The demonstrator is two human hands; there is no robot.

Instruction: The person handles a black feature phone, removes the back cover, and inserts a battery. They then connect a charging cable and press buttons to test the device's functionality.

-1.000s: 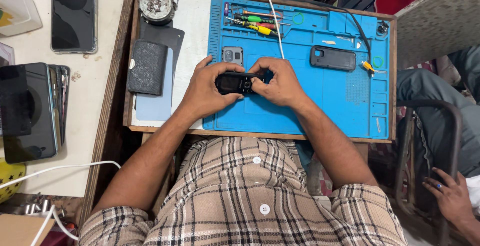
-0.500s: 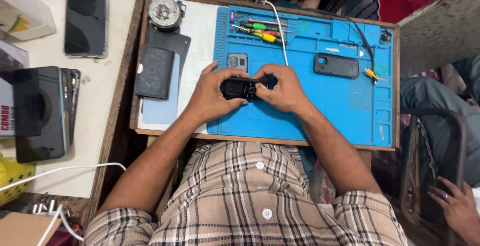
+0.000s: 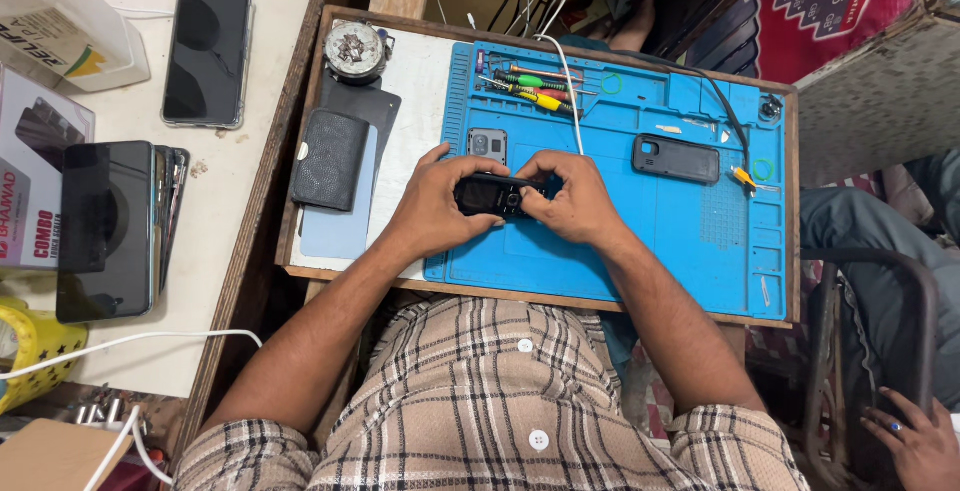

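A small black keypad phone (image 3: 492, 195) lies sideways over a blue work mat (image 3: 690, 251). My left hand (image 3: 432, 209) grips its left end, thumb on top. Around the right end curls my right hand (image 3: 568, 199), fingers over the top edge. Just behind the hands sits a small grey phone back part (image 3: 487, 143). A black phone back cover (image 3: 676, 158) rests further right on the mat. Several screwdrivers (image 3: 530, 91) with coloured handles lie at the mat's far edge.
A black wallet-like case (image 3: 330, 159) and a round metal parts dish (image 3: 354, 51) sit left of the mat on the wooden tray (image 3: 292, 221). Phones (image 3: 206, 57) and boxes cover the white bench at left. Another person's hand (image 3: 915, 441) is at the lower right.
The view has shifted slightly. Both hands stay on the keypad phone at the same spot on the mat, with only small finger adjustments.
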